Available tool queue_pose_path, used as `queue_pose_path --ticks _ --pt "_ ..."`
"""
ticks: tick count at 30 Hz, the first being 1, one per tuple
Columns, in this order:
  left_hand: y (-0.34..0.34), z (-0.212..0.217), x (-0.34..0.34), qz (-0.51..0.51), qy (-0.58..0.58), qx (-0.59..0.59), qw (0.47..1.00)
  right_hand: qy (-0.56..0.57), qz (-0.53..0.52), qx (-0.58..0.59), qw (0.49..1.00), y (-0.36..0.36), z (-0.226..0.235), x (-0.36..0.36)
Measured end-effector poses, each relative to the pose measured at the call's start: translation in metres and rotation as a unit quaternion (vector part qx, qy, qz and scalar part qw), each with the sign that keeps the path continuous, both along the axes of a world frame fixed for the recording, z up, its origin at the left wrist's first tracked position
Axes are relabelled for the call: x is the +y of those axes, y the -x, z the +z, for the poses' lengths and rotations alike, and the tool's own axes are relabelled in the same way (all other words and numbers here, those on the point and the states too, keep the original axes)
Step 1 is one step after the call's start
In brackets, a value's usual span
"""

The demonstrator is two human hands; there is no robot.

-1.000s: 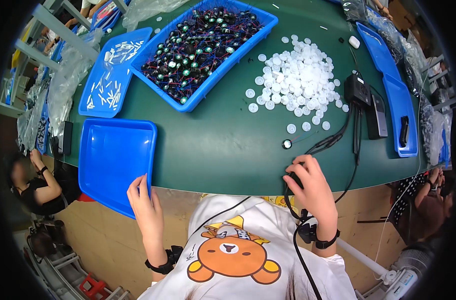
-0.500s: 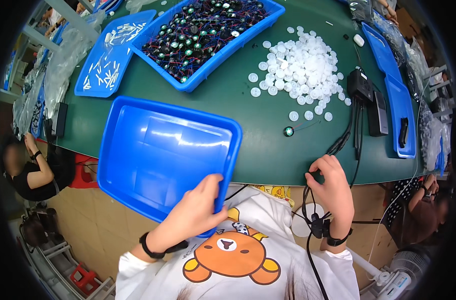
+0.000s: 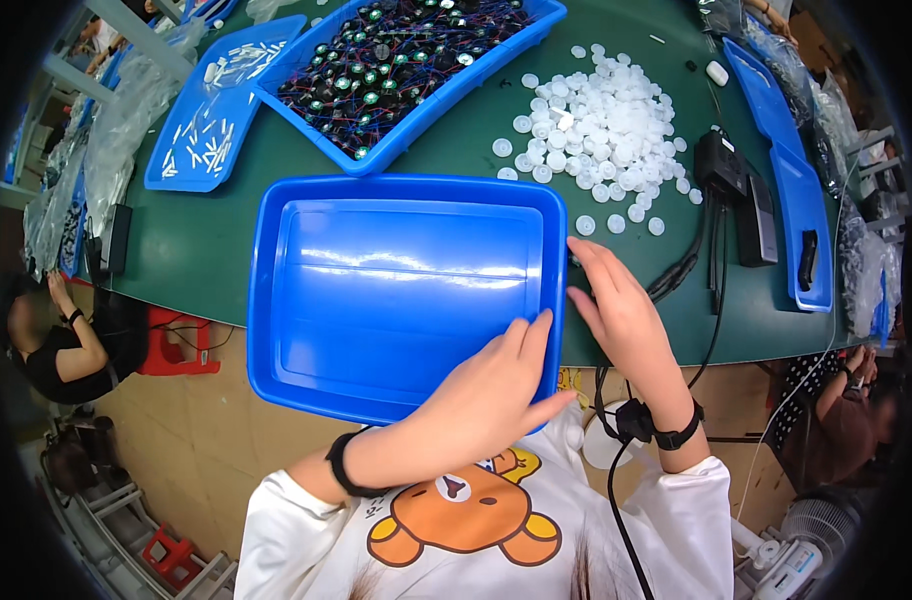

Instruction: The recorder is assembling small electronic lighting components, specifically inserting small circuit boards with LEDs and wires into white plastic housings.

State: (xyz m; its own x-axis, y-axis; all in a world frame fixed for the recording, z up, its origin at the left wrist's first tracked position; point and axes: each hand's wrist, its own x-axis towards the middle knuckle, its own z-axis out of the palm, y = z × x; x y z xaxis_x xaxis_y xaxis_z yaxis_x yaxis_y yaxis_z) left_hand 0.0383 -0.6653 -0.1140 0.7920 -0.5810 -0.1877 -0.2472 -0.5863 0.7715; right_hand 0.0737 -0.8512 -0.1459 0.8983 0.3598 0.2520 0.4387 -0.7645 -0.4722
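Observation:
A bare blue plastic tray (image 3: 406,330) is held level over the table's front edge, its near side out past the edge. My left hand (image 3: 491,380) grips its right rim near the front corner, fingers inside the wall and thumb outside. Just right of the tray, my right hand (image 3: 621,310) is open, fingers stretched and thumb apart, with the fingertips close to the rim. Whether they touch it I cannot tell. A small dark round part, seen earlier there, is mostly hidden by the tray and fingers. Beyond lies a heap of translucent white discs (image 3: 616,130).
At the back, a blue bin (image 3: 406,150) holds many black round wired parts. Left of it a blue tray (image 3: 171,178) carries white strips. Black adapters (image 3: 719,165) with cables and narrow blue trays (image 3: 801,200) stand at right. Other people sit on both sides.
The blue tray has shifted right and levelled out, with my left hand on its rim. My right hand has moved left and forward to the tray's side, its fingers now stretched out.

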Motion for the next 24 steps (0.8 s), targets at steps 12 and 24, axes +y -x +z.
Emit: queue_pose_path --ticks 12,24 --pt "0.015 -0.007 0.189 0.496 -0.081 -0.018 0.864 0.015 -0.051 0.016 0.998 -0.005 0.003 -0.017" --pt "-0.047 0.032 0.147 0.247 -0.123 -0.315 0.908 -0.186 -0.157 0.293 0.925 0.009 0.013 -0.007"
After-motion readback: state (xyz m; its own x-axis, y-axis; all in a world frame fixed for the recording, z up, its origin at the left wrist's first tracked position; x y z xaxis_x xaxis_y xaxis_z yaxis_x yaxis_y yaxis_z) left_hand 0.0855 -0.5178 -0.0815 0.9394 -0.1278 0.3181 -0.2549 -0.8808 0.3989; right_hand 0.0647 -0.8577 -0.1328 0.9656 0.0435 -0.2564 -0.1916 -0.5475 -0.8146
